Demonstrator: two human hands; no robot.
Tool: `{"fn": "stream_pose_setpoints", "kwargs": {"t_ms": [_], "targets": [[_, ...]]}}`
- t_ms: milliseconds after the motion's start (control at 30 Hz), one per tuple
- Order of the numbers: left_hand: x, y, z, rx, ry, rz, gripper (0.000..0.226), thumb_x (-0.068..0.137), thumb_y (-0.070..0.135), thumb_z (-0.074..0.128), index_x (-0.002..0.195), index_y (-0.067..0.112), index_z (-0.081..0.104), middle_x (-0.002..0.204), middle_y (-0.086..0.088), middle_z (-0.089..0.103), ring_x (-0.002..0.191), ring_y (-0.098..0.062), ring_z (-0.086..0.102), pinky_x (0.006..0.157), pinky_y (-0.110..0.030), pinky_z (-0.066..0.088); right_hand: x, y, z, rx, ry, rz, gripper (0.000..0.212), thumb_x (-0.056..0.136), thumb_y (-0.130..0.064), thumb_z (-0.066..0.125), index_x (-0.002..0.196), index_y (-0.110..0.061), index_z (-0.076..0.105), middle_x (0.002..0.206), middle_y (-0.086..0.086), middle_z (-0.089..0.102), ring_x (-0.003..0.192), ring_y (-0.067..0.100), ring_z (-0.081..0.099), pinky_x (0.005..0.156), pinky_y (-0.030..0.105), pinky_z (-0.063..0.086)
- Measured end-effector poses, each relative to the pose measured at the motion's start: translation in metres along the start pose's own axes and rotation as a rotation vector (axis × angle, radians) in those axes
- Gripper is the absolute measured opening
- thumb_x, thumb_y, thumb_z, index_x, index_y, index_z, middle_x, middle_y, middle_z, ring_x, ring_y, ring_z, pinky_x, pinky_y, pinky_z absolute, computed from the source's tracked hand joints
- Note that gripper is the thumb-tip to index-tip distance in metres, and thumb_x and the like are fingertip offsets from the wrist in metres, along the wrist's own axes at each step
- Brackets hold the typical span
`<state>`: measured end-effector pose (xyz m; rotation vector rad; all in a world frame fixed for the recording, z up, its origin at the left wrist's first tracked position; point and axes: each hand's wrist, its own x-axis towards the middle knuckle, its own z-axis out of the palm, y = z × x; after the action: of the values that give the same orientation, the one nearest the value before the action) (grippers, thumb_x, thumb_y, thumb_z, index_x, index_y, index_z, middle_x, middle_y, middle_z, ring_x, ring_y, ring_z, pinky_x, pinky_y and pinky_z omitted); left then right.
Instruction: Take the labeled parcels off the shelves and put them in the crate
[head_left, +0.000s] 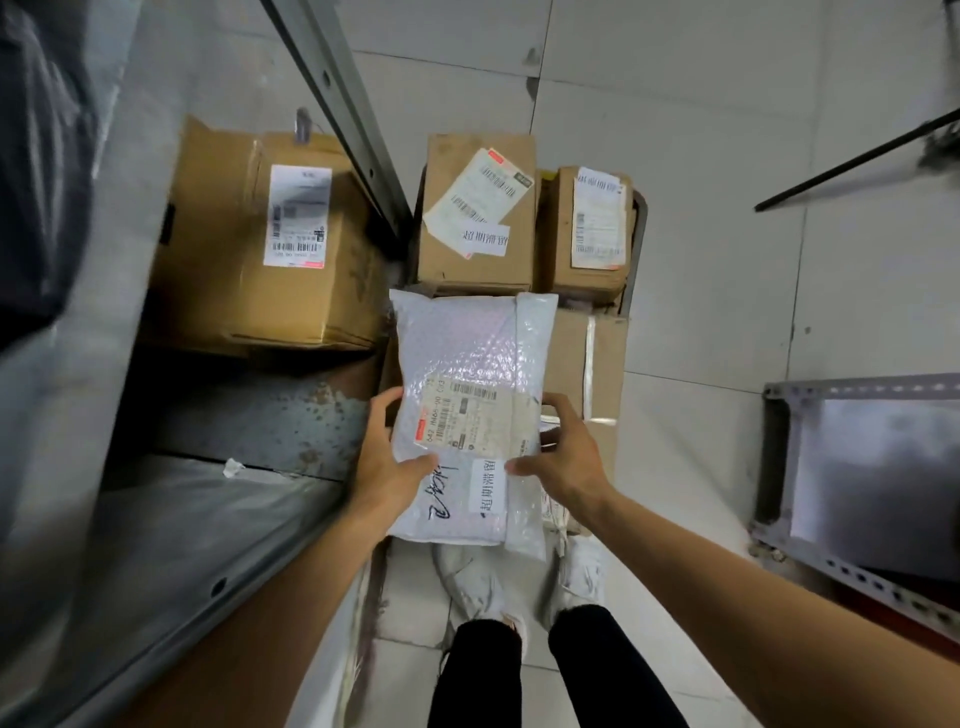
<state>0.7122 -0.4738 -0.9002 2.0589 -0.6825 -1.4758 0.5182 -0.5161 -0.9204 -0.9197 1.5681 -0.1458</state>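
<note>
The left hand and right hand grip the sides of a bumpy white bubble-wrap parcel, over square brown cardboard boxes on grey floor tiles.

Below me the floor is large pale grey tiles with thin dark joints. On my left runs a grey metal shelf with a rust-spotted panel and a slotted upright. A perforated metal rack stands at my right.
</note>
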Motion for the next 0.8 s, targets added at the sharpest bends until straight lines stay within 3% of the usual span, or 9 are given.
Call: {"fn": "stream_pose_setpoints", "kwargs": {"t_ms": [133,367,433,533,600,667,733,800], "targets": [[0.021,-0.007,0.008,0.015,-0.003,-0.011,0.072,0.077,-0.014,0.067,0.123,0.035,0.040,0.103,-0.002,0.064,0.096,-0.013,0.064,0.065,-0.017,0.052,0.019,0.006,0.000,-0.014,0.008,0.010,0.071,0.064,0.011,0.079,0.113,-0.027,0.044,0.083,-0.004,0.064,0.075,0.006,0.062,0.046,0.007,0.043],[0.025,-0.012,0.005,0.028,-0.021,-0.004,0.085,0.074,-0.014,0.071,0.135,0.034,0.038,0.105,0.011,0.061,0.093,0.001,0.060,0.060,-0.008,0.050,0.026,0.009,-0.002,-0.062,0.010,0.016,0.077,0.059,0.005,0.084,0.115,-0.031,0.044,0.085,-0.006,0.064,0.076,0.004,0.061,0.048,0.012,0.044],[0.021,-0.007,0.004,0.039,-0.039,-0.003,0.092,0.072,-0.015,0.072,0.139,0.036,0.035,0.110,0.012,0.058,0.095,0.002,0.057,0.061,-0.005,0.048,0.021,0.004,-0.004,-0.095,-0.006,0.024,0.082,0.060,0.003,0.085,0.123,-0.028,0.044,0.094,0.000,0.067,0.079,0.009,0.063,0.057,0.017,0.047],[0.013,0.007,0.003,0.120,-0.059,-0.012,0.099,0.072,-0.012,0.074,0.146,0.036,0.029,0.113,0.008,0.056,0.095,0.001,0.055,0.061,-0.005,0.047,0.010,-0.009,-0.009,-0.144,-0.023,0.039,0.092,0.063,-0.002,0.086,0.139,-0.022,0.037,0.116,0.013,0.065,0.099,0.027,0.064,0.082,0.038,0.053],[0.009,0.023,0.000,0.209,-0.053,-0.016,0.099,0.072,-0.008,0.076,0.147,0.035,0.028,0.121,-0.001,0.058,0.106,-0.014,0.058,0.081,-0.022,0.054,0.002,-0.022,-0.019,-0.200,-0.010,0.034,0.093,0.066,-0.009,0.086,0.143,-0.020,0.035,0.122,0.015,0.062,0.108,0.031,0.061,0.091,0.040,0.050],[0.003,0.043,-0.003,0.305,-0.049,-0.021,0.095,0.073,-0.002,0.078,0.148,0.030,0.029,0.132,-0.007,0.054,0.120,-0.024,0.053,0.099,-0.042,0.048,-0.009,-0.040,-0.032,-0.262,-0.025,0.001,0.088,0.067,-0.015,0.086,0.141,-0.018,0.038,0.123,0.015,0.061,0.106,0.029,0.060,0.090,0.038,0.049],[-0.007,0.068,-0.006,0.378,-0.071,0.000,0.088,0.073,0.003,0.080,0.146,0.025,0.034,0.136,-0.010,0.049,0.124,-0.024,0.048,0.102,-0.040,0.045,-0.026,-0.064,-0.046,-0.316,-0.064,-0.040,0.084,0.069,-0.019,0.085,0.141,-0.017,0.041,0.123,0.014,0.061,0.101,0.026,0.060,0.090,0.037,0.049],[-0.024,0.100,-0.011,0.495,-0.125,0.048,0.080,0.073,0.010,0.082,0.140,0.023,0.041,0.133,-0.009,0.049,0.117,-0.021,0.050,0.087,-0.027,0.048,-0.047,-0.093,-0.061,-0.387,-0.102,-0.094,0.082,0.070,-0.022,0.085,0.140,-0.017,0.042,0.124,0.013,0.059,0.102,0.025,0.060,0.092,0.037,0.048]]}}
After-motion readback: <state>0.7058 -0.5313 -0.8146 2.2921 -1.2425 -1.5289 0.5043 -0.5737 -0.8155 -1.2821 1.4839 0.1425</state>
